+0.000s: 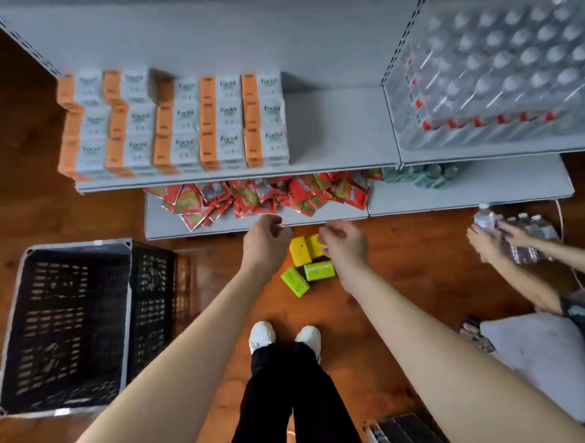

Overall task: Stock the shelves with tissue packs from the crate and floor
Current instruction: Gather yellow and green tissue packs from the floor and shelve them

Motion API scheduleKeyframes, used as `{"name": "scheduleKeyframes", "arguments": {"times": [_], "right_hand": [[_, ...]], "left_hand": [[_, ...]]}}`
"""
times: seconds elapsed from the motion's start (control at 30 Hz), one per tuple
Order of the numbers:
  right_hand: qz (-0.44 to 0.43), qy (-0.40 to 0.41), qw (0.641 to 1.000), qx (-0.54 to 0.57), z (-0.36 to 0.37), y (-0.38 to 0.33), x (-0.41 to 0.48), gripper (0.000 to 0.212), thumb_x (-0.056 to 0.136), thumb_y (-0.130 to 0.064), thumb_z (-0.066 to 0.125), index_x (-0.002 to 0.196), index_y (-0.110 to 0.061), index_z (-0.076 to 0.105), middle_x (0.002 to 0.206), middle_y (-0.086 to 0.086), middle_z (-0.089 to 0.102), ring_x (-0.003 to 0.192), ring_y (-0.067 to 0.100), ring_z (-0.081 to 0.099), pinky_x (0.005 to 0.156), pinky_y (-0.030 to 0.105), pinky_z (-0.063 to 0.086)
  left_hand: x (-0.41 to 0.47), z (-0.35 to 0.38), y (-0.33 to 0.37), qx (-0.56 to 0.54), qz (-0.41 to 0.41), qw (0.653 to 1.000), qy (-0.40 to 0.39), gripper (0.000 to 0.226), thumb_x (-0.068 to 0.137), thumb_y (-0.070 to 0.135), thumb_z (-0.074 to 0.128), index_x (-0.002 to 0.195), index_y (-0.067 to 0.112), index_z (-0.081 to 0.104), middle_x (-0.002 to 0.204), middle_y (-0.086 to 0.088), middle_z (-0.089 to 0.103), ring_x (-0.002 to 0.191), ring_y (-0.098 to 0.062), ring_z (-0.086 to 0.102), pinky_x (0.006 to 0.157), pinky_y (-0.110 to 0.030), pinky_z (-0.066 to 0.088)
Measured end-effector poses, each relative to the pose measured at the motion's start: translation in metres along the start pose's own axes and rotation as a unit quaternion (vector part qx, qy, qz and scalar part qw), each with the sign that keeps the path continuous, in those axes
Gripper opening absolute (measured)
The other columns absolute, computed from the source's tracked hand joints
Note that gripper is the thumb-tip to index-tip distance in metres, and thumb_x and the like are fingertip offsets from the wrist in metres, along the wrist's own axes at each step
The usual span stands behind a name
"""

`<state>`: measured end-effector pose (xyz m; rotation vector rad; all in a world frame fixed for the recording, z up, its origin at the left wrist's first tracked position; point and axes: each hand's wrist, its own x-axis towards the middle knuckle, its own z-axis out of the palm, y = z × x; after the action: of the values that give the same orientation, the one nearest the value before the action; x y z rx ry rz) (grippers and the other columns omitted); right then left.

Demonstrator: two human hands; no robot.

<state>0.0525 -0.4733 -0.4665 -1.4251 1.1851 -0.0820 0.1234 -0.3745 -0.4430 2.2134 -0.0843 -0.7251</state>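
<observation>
Both hands hold nothing: the left hand (267, 243) is loosely curled, and the right hand (344, 246) hangs relaxed over, perhaps touching, 4 packs (319, 270) on the floor. The crate (151, 292) looks empty. Farther off, the shelf (341, 130) holds 5 columns of tissue packs (175, 126), with room beside them.

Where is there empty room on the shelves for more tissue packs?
The upper shelf is bare between the Facial tissue stacks and the water bottles. Red sachets crowd the lower shelf, leaving its front strip.
</observation>
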Motion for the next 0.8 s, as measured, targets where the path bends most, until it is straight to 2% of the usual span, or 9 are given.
{"name": "scheduleKeyframes", "arguments": {"times": [0.13, 0.27, 0.33, 0.43, 0.5, 0.6, 0.67, 0.73, 0.8], "right_hand": [[0.073, 0.006, 0.997, 0.026, 0.006, 0.079, 0.029, 0.023, 0.085, -0.005, 0.057, 0.107, -0.002, 0.061, 0.087, 0.009, 0.063, 0.089, 0.027, 0.063, 0.09, 0.046, 0.051], [0.128, 0.011, 0.991, 0.039, 0.022, 0.164, 0.072, 0.022, 0.086, -0.007, 0.056, 0.107, -0.004, 0.061, 0.093, 0.01, 0.063, 0.095, 0.027, 0.063, 0.09, 0.043, 0.052], [0.175, 0.01, 0.981, 0.087, 0.034, 0.204, 0.098, 0.018, 0.088, -0.004, 0.053, 0.105, -0.002, 0.058, 0.087, 0.007, 0.06, 0.082, 0.021, 0.063, 0.081, 0.036, 0.052], [0.234, -0.001, 0.959, 0.161, 0.058, 0.261, 0.14, 0.01, 0.09, -0.001, 0.05, 0.087, -0.01, 0.054, 0.09, 0.009, 0.056, 0.07, 0.012, 0.059, 0.071, 0.027, 0.05], [0.254, -0.008, 0.949, 0.185, 0.077, 0.295, 0.169, 0.007, 0.091, -0.001, 0.049, 0.094, -0.007, 0.051, 0.089, 0.008, 0.056, 0.07, 0.011, 0.058, 0.071, 0.025, 0.05], [0.27, -0.006, 0.937, 0.222, 0.104, 0.336, 0.216, 0.018, 0.092, -0.001, 0.048, 0.108, -0.008, 0.047, 0.079, 0.008, 0.054, 0.068, 0.012, 0.055, 0.071, 0.025, 0.048], [0.272, -0.001, 0.933, 0.235, 0.121, 0.357, 0.249, 0.027, 0.092, -0.002, 0.048, 0.119, -0.004, 0.046, 0.082, 0.012, 0.055, 0.073, 0.018, 0.057, 0.076, 0.027, 0.05], [0.27, 0.002, 0.934, 0.234, 0.134, 0.376, 0.283, 0.038, 0.092, -0.004, 0.048, 0.13, 0.0, 0.041, 0.094, 0.016, 0.054, 0.084, 0.023, 0.056, 0.09, 0.036, 0.049], [0.273, 0.008, 0.935, 0.226, 0.142, 0.392, 0.314, 0.047, 0.092, -0.005, 0.046, 0.138, -0.005, 0.034, 0.097, 0.019, 0.054, 0.083, 0.025, 0.056, 0.096, 0.039, 0.046]], "left_hand": [[0.02, 0.058, -0.064, 0.044, -0.03, 0.998, -0.038, 0.032, 0.089, 0.015, 0.054, 0.119, 0.004, 0.057, 0.113, -0.011, 0.064, 0.106, -0.026, 0.058, 0.079, -0.024, 0.038], [0.047, 0.116, -0.136, 0.069, -0.063, 0.992, -0.079, 0.034, 0.091, 0.018, 0.052, 0.123, 0.006, 0.054, 0.111, -0.008, 0.061, 0.101, -0.022, 0.057, 0.072, -0.022, 0.038], [0.068, 0.144, -0.172, 0.08, -0.072, 0.99, -0.094, 0.034, 0.091, 0.018, 0.052, 0.123, 0.007, 0.054, 0.106, -0.007, 0.061, 0.102, -0.023, 0.057, 0.073, -0.023, 0.038], [0.114, 0.182, -0.223, 0.12, -0.07, 0.984, -0.11, 0.034, 0.091, 0.019, 0.052, 0.123, 0.007, 0.053, 0.109, -0.009, 0.061, 0.105, -0.024, 0.056, 0.073, -0.024, 0.038], [0.152, 0.206, -0.254, 0.148, -0.061, 0.981, -0.11, 0.035, 0.091, 0.018, 0.052, 0.124, 0.007, 0.053, 0.114, -0.011, 0.062, 0.108, -0.028, 0.056, 0.078, -0.027, 0.041], [0.209, 0.241, -0.289, 0.186, -0.044, 0.975, -0.109, 0.037, 0.091, 0.017, 0.05, 0.127, 0.006, 0.051, 0.119, -0.014, 0.06, 0.113, -0.03, 0.053, 0.085, -0.029, 0.04], [0.245, 0.264, -0.306, 0.206, -0.024, 0.972, -0.11, 0.039, 0.091, 0.016, 0.051, 0.128, 0.005, 0.049, 0.124, -0.016, 0.058, 0.115, -0.031, 0.052, 0.088, -0.03, 0.039], [0.281, 0.287, -0.321, 0.223, 0.005, 0.968, -0.112, 0.042, 0.09, 0.014, 0.052, 0.13, 0.003, 0.046, 0.129, -0.018, 0.054, 0.118, -0.031, 0.05, 0.091, -0.031, 0.037], [0.315, 0.31, -0.334, 0.248, 0.041, 0.961, -0.115, 0.049, 0.09, 0.016, 0.053, 0.135, 0.002, 0.04, 0.134, -0.019, 0.048, 0.123, -0.031, 0.045, 0.095, -0.031, 0.033]]}}
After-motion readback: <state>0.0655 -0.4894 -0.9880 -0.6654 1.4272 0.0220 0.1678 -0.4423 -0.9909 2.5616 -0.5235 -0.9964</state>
